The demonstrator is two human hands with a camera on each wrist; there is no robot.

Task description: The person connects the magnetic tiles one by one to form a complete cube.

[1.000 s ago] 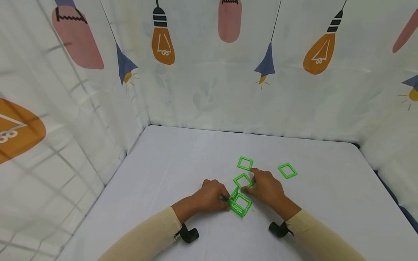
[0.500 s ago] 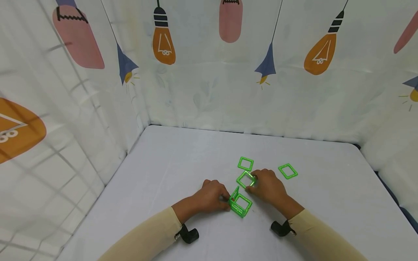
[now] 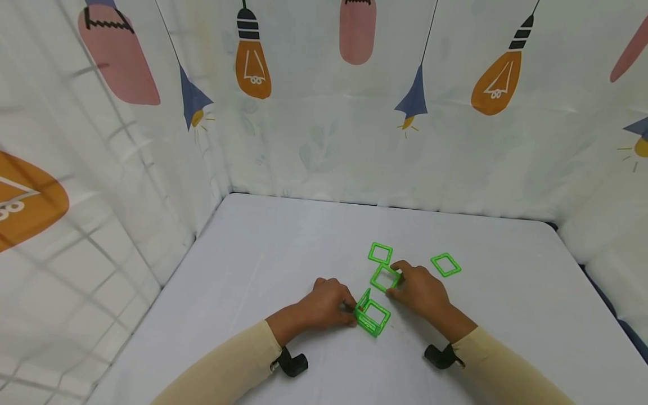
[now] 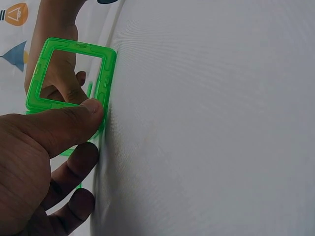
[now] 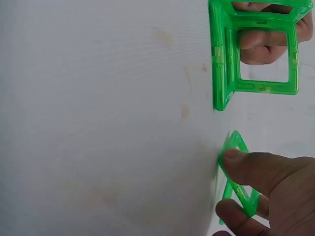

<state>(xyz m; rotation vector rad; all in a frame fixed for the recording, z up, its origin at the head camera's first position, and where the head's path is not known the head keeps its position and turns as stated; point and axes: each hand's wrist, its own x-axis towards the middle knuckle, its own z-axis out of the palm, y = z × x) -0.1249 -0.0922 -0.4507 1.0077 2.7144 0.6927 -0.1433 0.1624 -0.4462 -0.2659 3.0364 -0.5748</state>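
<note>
Low on the table, my left hand grips a small corner-shaped build of green square magnetic tiles. Its thumb presses one tile's edge in the left wrist view, where the build stands partly upright. The right wrist view shows the same build with left fingers behind it. Just beyond, my right hand pinches a single green square magnetic tile between thumb and fingers. That tile is tilted in the right wrist view and apart from the build.
A loose green square tile lies just beyond the pinched one. Another tile rests to the right of my right hand. The white table meets a patterned cloth wall at the back.
My right hand has shifted slightly right and away with the pinched tile, which now sits farther from the build and nearer the far loose tile. My left hand holds still.
</note>
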